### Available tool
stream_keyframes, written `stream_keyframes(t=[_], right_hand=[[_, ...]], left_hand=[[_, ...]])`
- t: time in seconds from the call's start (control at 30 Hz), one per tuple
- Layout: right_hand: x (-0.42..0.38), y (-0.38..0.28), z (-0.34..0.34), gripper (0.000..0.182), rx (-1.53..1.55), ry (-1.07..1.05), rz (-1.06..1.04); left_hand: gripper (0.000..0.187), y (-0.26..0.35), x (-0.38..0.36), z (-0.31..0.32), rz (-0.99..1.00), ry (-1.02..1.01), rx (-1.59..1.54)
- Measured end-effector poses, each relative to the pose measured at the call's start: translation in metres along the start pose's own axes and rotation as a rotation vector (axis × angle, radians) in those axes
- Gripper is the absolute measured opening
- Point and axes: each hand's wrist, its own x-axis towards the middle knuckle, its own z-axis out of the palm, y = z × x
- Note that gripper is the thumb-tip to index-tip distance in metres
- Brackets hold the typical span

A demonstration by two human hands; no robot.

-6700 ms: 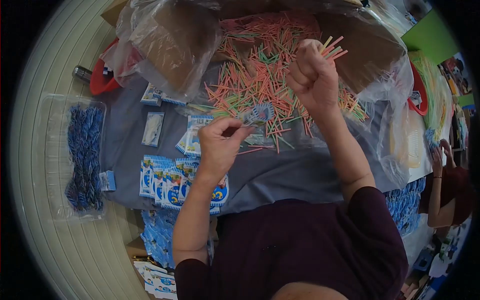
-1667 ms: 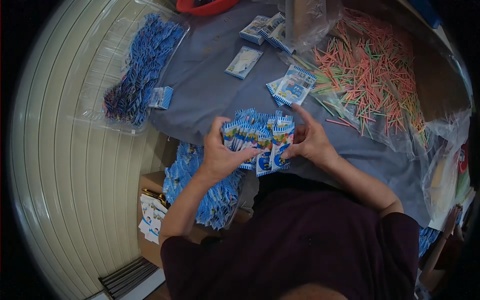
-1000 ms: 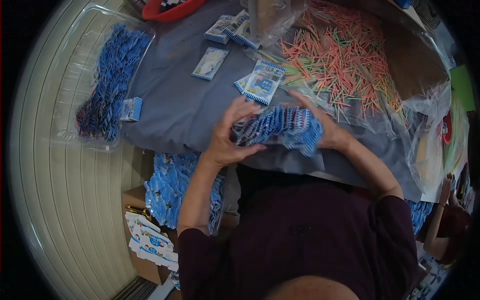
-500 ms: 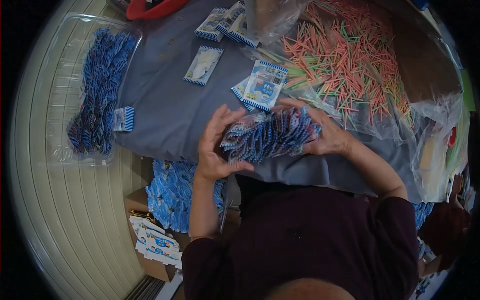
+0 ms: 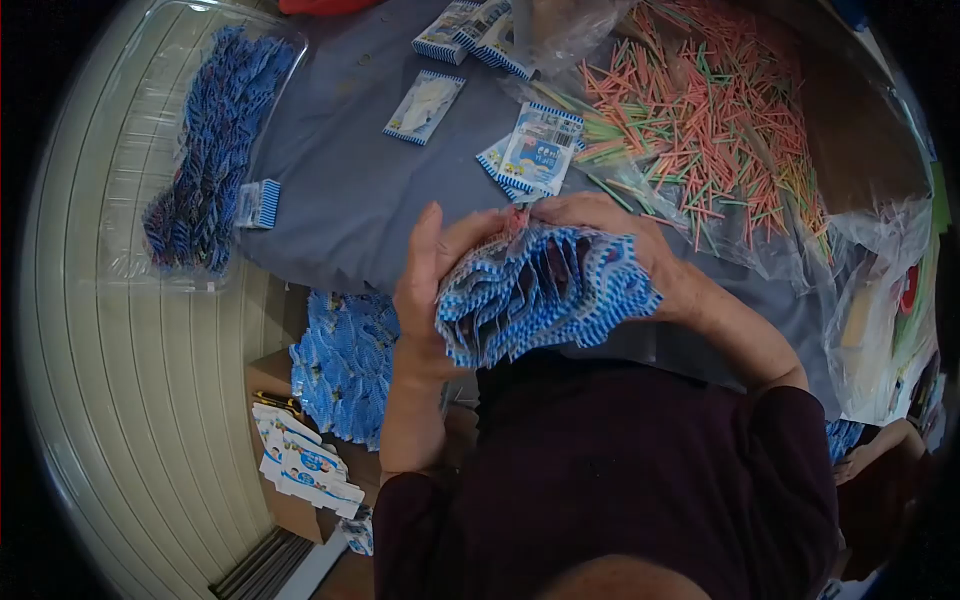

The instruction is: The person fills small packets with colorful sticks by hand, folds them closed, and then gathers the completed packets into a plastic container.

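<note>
Between my two hands is a thick bundle of blue-and-white striped sachets, their crimped edges turned up toward me. My left hand wraps the bundle's left side, thumb and fingers apart around it. On the right side, my right hand clasps it, with the fingers over the far edge. Just beyond my hands, a printed flat packet lies over another on the grey cloth. A single packet with a white front rests farther left, and several more packets are stacked at the back.
A clear plastic tray at left holds a long row of sachets, with one packet beside it. Pink and green thin sticks spread over plastic at right. Below left are blue sachets and flattened cartons. Another person's arm shows at right.
The bundle has tipped so its striped edges face me more and fan wider apart. Both hands have shifted their hold around it. The view has moved slightly.
</note>
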Motion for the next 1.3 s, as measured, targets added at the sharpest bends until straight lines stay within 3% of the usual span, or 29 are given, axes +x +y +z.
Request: stream_keyframes(t=[0.03, 0.1, 0.13, 0.2, 0.23, 0.27, 0.37, 0.6, 0.7, 0.77, 0.8, 0.87, 0.9, 0.97, 1.03, 1.13, 1.17, 1.23, 1.3], right_hand=[[-0.001, 0.003, 0.002, 0.080, 0.006, -0.006, 0.003], [-0.002, 0.018, 0.007, 0.081, -0.080, 0.004, 0.060], [-0.020, 0.053, 0.020, 0.087, -0.237, -0.107, 0.263], [-0.010, 0.038, 0.018, 0.085, -0.084, 0.038, 0.206], [0.001, 0.029, 0.016, 0.103, 0.019, 0.046, 0.179], [0.000, 0.025, 0.016, 0.103, 0.024, 0.043, 0.188], [0.006, 0.023, 0.009, 0.129, 0.211, 0.064, 0.286], [0.001, 0.020, 0.002, 0.131, 0.086, 0.059, 0.231], [0.010, 0.016, 0.006, 0.127, 0.095, 0.024, 0.262], [0.012, 0.018, 0.007, 0.117, 0.066, 0.051, 0.263], [0.013, 0.018, 0.007, 0.117, 0.066, 0.049, 0.259], [0.014, 0.019, 0.006, 0.100, 0.070, 0.018, 0.272], [0.014, 0.015, 0.005, 0.100, 0.073, 0.017, 0.277], [0.016, 0.001, 0.004, 0.085, 0.075, 0.057, 0.060], [0.015, 0.006, 0.008, 0.085, 0.096, 0.054, -0.015], [0.000, 0.032, 0.024, 0.095, 0.211, 0.032, 0.393], [0.001, 0.036, 0.022, 0.095, 0.207, 0.027, 0.386], [0.005, 0.026, 0.020, 0.101, 0.172, 0.076, 0.150], [0.007, 0.016, 0.011, 0.106, 0.157, 0.041, 0.155]], left_hand=[[0.109, 0.015, 0.003, 0.004, -0.521, 0.314, -0.292], [0.114, -0.009, 0.014, -0.023, -0.012, -0.146, 0.286], [0.123, -0.023, 0.010, -0.029, -0.232, -0.142, 0.129], [0.126, -0.035, 0.005, -0.032, -0.231, -0.109, 0.119], [0.129, -0.037, 0.000, -0.033, -0.268, -0.071, 0.097], [0.134, -0.041, 0.001, -0.039, -0.199, -0.100, 0.180], [0.140, -0.037, 0.000, -0.038, -0.245, -0.036, 0.164], [0.144, -0.034, -0.010, -0.031, -0.110, -0.106, 0.228], [0.131, -0.038, -0.010, -0.027, -0.094, 0.013, 0.242], [0.103, -0.028, 0.002, -0.029, -0.132, -0.105, 0.420], [0.103, -0.024, 0.004, -0.028, -0.130, -0.102, 0.423], [0.078, -0.016, 0.007, -0.025, -0.085, -0.073, 0.436], [0.078, -0.007, 0.011, -0.025, -0.090, -0.074, 0.435], [0.074, 0.012, 0.016, -0.030, 0.078, -0.162, 0.492], [0.076, 0.004, 0.009, -0.037, 0.014, -0.168, 0.472], [0.086, -0.019, 0.000, -0.044, -0.068, -0.171, 0.426], [0.091, -0.018, -0.001, -0.045, -0.112, -0.133, 0.414], [0.096, -0.012, -0.010, -0.044, -0.183, -0.086, 0.398], [0.105, -0.002, -0.002, -0.042, -0.172, -0.098, 0.427]])
